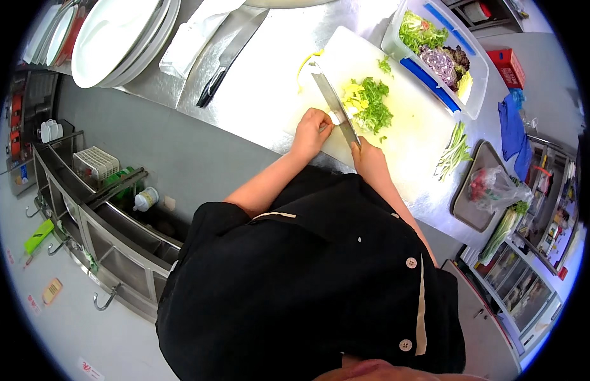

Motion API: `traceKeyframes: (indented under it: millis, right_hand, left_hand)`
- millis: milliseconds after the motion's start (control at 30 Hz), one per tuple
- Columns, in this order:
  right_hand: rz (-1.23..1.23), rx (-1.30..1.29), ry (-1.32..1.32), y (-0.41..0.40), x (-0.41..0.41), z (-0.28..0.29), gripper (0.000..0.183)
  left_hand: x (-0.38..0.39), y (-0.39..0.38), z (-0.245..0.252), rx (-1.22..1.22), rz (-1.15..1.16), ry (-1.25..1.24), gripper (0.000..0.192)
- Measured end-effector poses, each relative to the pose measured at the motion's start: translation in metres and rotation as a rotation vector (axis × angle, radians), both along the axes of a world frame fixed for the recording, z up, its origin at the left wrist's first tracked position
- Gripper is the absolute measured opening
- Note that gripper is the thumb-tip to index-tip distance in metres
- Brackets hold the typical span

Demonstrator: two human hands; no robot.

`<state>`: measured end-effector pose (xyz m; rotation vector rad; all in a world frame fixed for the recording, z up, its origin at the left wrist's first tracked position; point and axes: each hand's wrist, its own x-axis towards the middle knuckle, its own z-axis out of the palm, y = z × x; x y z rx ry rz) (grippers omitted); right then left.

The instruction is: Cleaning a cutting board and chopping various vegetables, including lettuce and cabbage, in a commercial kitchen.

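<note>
My right hand [371, 159] grips the handle end of a kitchen knife [327, 89], whose long blade points away from me across a white cutting board [409, 138]. Beside the blade, my left hand [315, 132] pinches a small white vegetable piece [333, 118] with its fingertips. Just right of the blade lie chopped green leaves [375, 105] and yellow pieces [354, 97]. A few more green bits [384, 65] are scattered higher on the board. A curved yellow strip [302, 66] lies by the board's left edge, near the knife tip.
A second knife [228, 57] rests on the steel counter [268, 62], left of the board. Stacked white plates [114, 40] stand farther left. At right are a plastic tub [476, 90] of salad leaves, thin green stalks [453, 151] and a tray [466, 197] under a bagged item.
</note>
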<state>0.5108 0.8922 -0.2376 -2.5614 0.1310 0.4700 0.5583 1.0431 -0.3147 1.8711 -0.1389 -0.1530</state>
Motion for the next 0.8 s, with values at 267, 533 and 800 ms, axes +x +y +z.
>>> traceKeyframes:
  millis: [267,533,800]
  right_hand:
    - [-0.131,0.142,-0.023,-0.001,0.014,0.002,0.026]
    - [-0.111,0.117,-0.027,-0.002,-0.001,0.032,0.026]
    - [0.058,-0.033,-0.011,0.005,-0.005,0.018,0.027]
  left_hand:
    - [-0.002,0.002,-0.002,0.001,0.014,0.025,0.009]
    - [-0.005,0.009,0.001,0.1,-0.039,-0.041,0.009]
    - [-0.004,0.002,-0.005,0.164,-0.004,-0.11,0.011]
